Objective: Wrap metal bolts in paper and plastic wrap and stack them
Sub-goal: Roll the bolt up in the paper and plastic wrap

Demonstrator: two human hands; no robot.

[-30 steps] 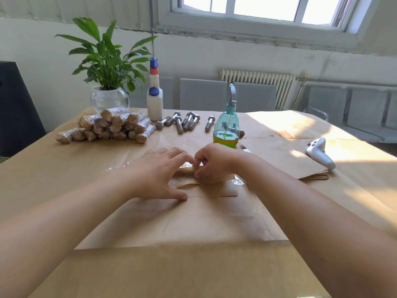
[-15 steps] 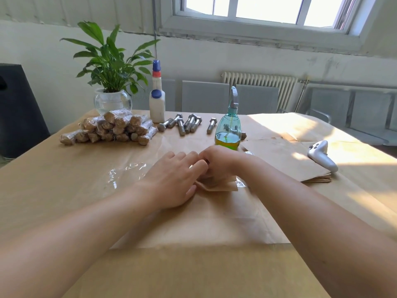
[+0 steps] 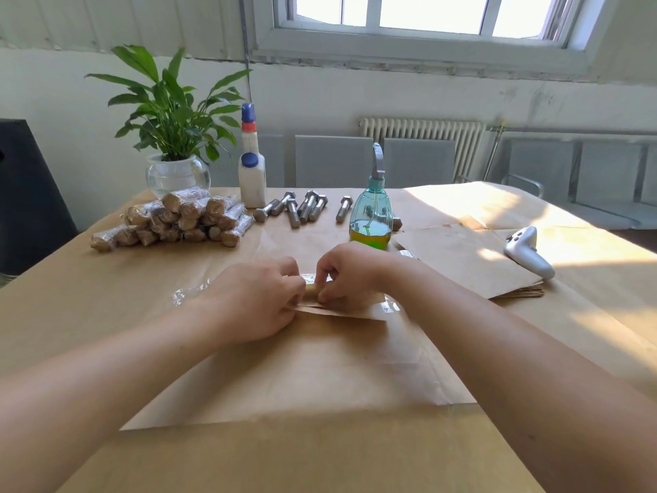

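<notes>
Mid-tabletop, the left hand [image 3: 261,302] and right hand [image 3: 350,275], knuckles up and close together, pinch a paper-rolled bolt [image 3: 313,290] over plastic wrap [image 3: 389,307], on a paper-covered tabletop [image 3: 106,307] beneath a window [image 3: 426,16].

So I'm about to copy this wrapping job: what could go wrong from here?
The roll is pinched only at its ends by the left hand and right hand, so the paper may spring open. The spray bottle stands just behind the right hand and could get knocked.
</notes>
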